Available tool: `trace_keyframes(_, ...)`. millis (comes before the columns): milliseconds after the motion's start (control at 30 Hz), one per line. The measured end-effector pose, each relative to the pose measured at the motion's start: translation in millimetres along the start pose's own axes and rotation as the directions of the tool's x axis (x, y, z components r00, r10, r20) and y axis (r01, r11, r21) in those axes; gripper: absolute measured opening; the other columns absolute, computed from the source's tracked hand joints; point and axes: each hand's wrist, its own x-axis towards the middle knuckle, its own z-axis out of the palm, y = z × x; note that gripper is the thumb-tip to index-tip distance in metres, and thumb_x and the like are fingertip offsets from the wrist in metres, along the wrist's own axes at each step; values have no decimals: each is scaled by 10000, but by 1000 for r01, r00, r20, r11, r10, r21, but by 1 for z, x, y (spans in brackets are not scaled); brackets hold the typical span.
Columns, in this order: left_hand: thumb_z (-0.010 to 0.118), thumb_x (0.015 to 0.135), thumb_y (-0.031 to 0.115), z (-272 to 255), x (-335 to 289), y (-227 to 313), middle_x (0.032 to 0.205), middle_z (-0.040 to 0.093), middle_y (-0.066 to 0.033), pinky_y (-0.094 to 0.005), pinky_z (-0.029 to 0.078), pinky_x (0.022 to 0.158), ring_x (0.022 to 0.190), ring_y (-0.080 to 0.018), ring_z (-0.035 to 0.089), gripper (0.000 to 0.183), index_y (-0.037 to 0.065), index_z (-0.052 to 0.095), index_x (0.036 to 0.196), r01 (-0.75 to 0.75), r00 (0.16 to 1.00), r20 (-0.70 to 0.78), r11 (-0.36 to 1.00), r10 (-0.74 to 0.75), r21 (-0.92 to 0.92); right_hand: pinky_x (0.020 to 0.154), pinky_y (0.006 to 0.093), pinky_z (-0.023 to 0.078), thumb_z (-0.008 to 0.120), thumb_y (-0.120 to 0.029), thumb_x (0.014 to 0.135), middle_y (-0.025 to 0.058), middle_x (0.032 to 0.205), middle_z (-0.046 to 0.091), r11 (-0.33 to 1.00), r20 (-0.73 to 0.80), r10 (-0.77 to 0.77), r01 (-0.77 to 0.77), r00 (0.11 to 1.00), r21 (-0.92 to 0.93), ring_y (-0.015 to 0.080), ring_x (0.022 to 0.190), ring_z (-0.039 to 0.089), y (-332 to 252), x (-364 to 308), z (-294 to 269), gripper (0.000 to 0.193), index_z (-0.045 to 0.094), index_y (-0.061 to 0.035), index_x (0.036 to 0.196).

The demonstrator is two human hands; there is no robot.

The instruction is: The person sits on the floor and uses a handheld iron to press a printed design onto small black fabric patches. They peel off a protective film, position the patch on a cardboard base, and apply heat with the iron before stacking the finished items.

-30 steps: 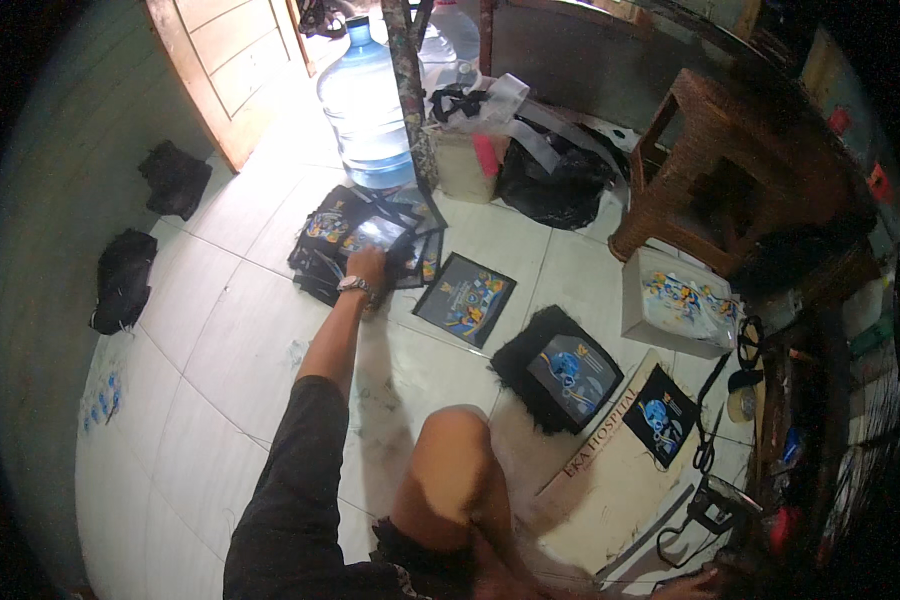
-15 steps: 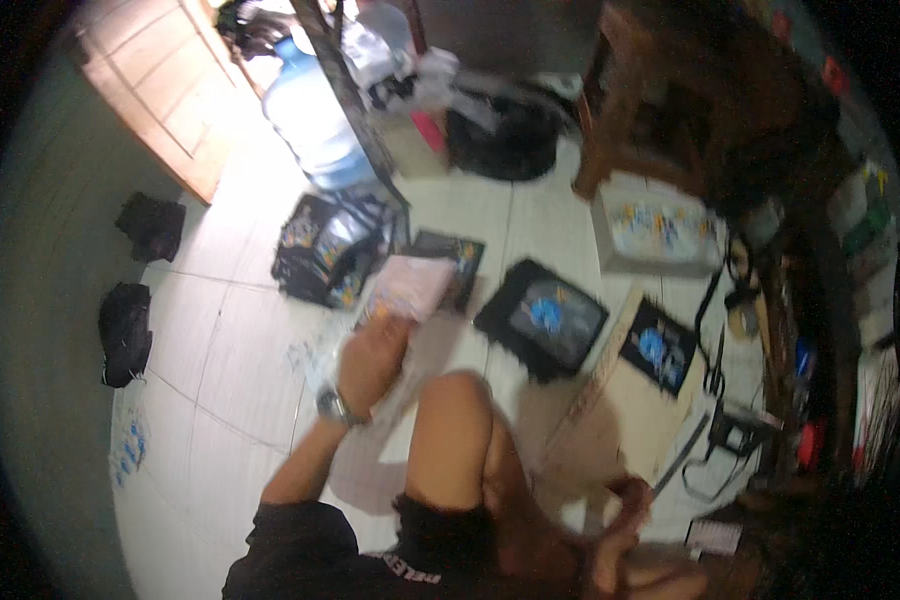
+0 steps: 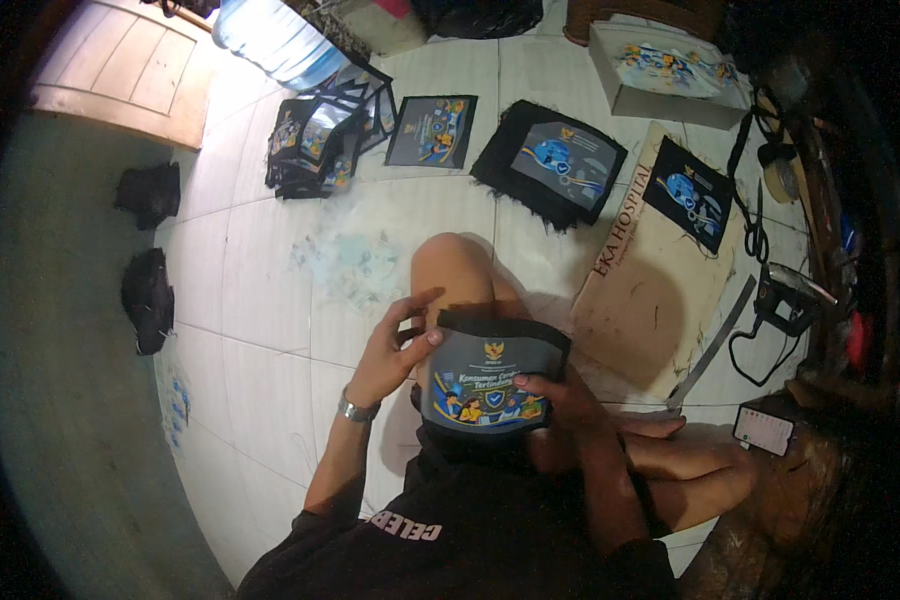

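Note:
My right hand [image 3: 555, 400] holds a dark grey printed fabric panel [image 3: 485, 375] over my lap, its thumb pressed on the printed front. The panel has a black border and a colourful print of figures along its lower part. My left hand [image 3: 395, 350] is at the panel's upper left corner, with the thumb tip touching the edge and the fingers apart. The right hand's other fingers are hidden behind the panel. Beyond my knee lie a single printed panel [image 3: 432, 130] and a loose pile of similar black panels [image 3: 320, 140].
A stack of frayed black panels [image 3: 560, 165] lies ahead. To the right are a cardboard sheet [image 3: 635, 320] with a printed black piece [image 3: 688, 195], a box [image 3: 660, 100], an iron [image 3: 790, 300] and a phone [image 3: 765, 428]. Pale film scraps [image 3: 355, 265] lie on the tiles.
My left hand has come back from over the floor, where it held a pale sheet, to the panel at my lap. My view has tilted down, and my right hand now shows, gripping the panel.

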Motion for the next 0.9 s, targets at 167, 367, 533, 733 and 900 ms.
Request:
trace_keyframes(167, 712, 930, 265, -1, 3, 38, 1197, 677, -101, -353, 509, 889, 1057, -200, 621, 378, 14, 647, 1205, 17, 952, 296, 982, -73, 187, 981, 385, 501, 780, -226, 820, 149, 1222, 647, 962, 144, -74, 109, 987, -249, 228, 1113, 631, -19, -2, -6, 630, 521, -4, 1350)
trace_keyframes(367, 668, 913, 65, 8, 19, 46, 864, 635, -38, -288, 479, 710, 811, -102, 559, 183, -44, 661, 1059, -32, 894, 419, 912, -156, 409, 952, 395, 503, 727, -237, 915, 177, 1162, 649, 531, -89, -632, 346, 770, -773, 263, 1097, 643, -28, -42, -55, 484, 547, 13, 1287)
trace_keyframes(533, 702, 865, 78, 8, 5, 24, 939, 592, 12, -251, 425, 750, 834, -92, 505, 165, 18, 593, 973, 159, 907, 357, 966, -225, 205, 884, 406, 519, 713, -228, 923, 190, 1112, 641, 383, -137, -728, 232, 672, -894, 301, 1056, 647, -24, -101, -64, 402, 566, 1, 1219)
trace_keyframes(733, 685, 910, 196, 43, -30, 36, 1046, 620, -43, -274, 438, 863, 943, -130, 545, 223, 33, 560, 995, 136, 977, 170, 990, -129, -31, 945, 431, 483, 756, -339, 878, 209, 1263, 557, 400, 11, -699, 405, 715, -822, 360, 1131, 585, -2, -74, 42, 575, 539, -11, 1297)
trace_keyframes(900, 617, 933, 183, 14, -79, -8, 1151, 634, -97, -306, 477, 904, 1023, -170, 593, 352, -18, 573, 1219, 182, 967, -149, 971, -205, -157, 1115, 526, 328, 769, -503, 818, 216, 1423, 434, 253, 208, -669, 481, 714, -840, 395, 1334, 418, 8, -45, 87, 826, 483, 3, 1405)
